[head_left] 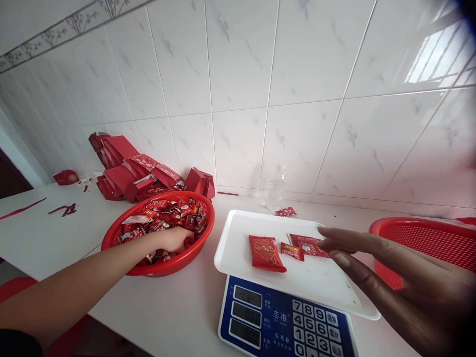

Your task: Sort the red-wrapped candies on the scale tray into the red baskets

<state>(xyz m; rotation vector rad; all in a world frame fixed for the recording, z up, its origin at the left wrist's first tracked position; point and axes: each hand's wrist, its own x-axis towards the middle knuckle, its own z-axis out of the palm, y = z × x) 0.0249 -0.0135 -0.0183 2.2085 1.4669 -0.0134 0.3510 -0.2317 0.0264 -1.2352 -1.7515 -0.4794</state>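
My left hand (177, 239) reaches into a red plastic basket (158, 271) heaped with small wrapped candies (163, 213). Its fingers curl down among the red wrappers, and what they grip is hidden. Over the right part of a white tray (238, 223), my right hand (401, 277) hovers with thumb and fingers apart, holding nothing. On the tray lie a large red packet (266, 253), a small red and yellow candy (292, 251) and another red packet (307, 245), nearest to my right fingertips. Under the tray is a blue digital scale (286, 322) with keys and display windows.
Folded red boxes (136, 171) pile against the tiled wall behind the basket. A clear plastic bottle (277, 188) and a red packet (285, 211) are behind the tray. Another red basket (427, 233) stands at the right. Red ribbons (63, 209) lie on the table's left.
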